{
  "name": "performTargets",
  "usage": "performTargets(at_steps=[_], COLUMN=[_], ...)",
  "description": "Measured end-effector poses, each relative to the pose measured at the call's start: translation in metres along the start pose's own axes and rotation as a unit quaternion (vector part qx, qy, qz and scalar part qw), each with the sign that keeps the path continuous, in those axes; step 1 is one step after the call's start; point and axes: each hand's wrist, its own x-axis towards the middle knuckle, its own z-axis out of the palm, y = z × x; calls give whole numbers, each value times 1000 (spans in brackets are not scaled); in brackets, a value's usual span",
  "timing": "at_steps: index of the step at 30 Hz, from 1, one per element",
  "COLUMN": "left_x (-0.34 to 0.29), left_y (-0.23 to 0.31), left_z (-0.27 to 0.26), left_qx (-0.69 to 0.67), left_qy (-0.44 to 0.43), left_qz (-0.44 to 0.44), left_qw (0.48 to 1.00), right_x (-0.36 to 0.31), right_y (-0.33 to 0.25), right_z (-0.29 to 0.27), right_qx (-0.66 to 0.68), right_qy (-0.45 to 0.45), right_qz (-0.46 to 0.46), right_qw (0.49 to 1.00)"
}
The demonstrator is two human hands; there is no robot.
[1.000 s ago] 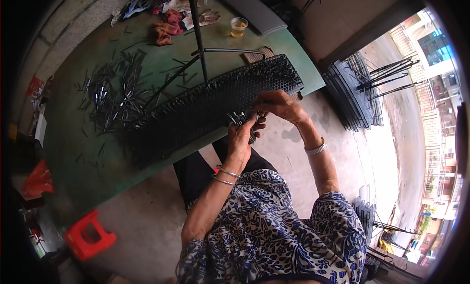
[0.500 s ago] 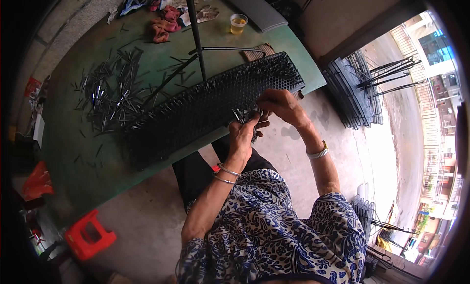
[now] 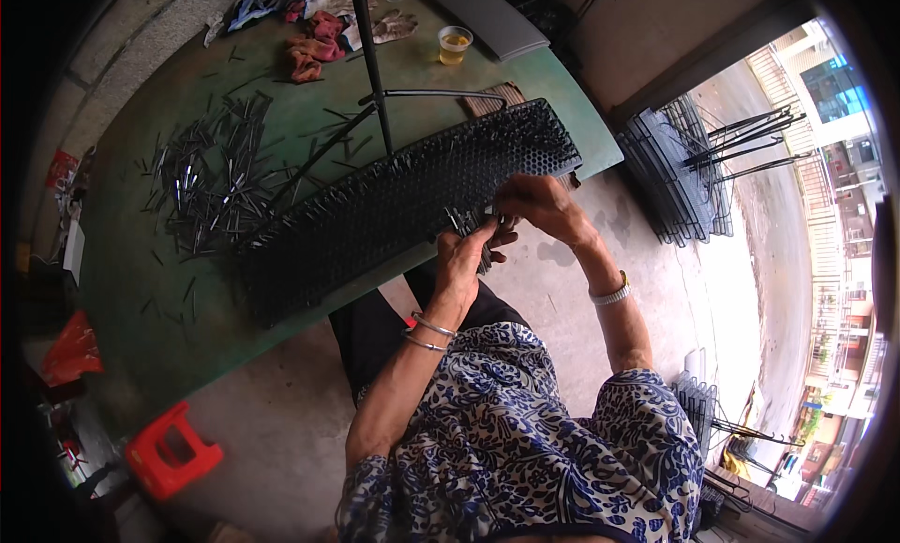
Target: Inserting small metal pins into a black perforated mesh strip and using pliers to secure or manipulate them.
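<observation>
Two bare hands meet above the near edge of a long black grid, toward its right part. The left hand is closed around a small bunch of pins, thin and dark with a metallic glint; their ends poke out past the thumb on the grid side, and more show below between the fingers. Its thumb lies along the bunch, pointing at the other hand. The right hand is bent over at the wrist, its fingers curled in and drawn together, the tips just beside the left thumb and fingers. Whether it pinches a pin cannot be told, since the fingertips are hidden or too small to make out. Nor is it clear whether either hand touches the grid.

The grid lies slantwise on a green table, full of small holes, with short dark pieces bristling along its far edge and right end. Beyond its left part, a loose heap of similar pins is spread over the table.
</observation>
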Motion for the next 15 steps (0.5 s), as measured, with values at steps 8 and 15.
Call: performTargets(at_steps=[8, 15], left_x=[2, 0], left_y=[2, 3], left_z=[-11, -9], left_qx=[28, 40], left_qy=[-35, -47], left_qz=[-18, -15], left_qw=[999, 998], right_x=[-3, -1], right_y=[-5, -4], right_z=[-1, -4], right_qx=[72, 23], right_qy=[4, -4], right_qz=[4, -2], right_qw=[997, 1000])
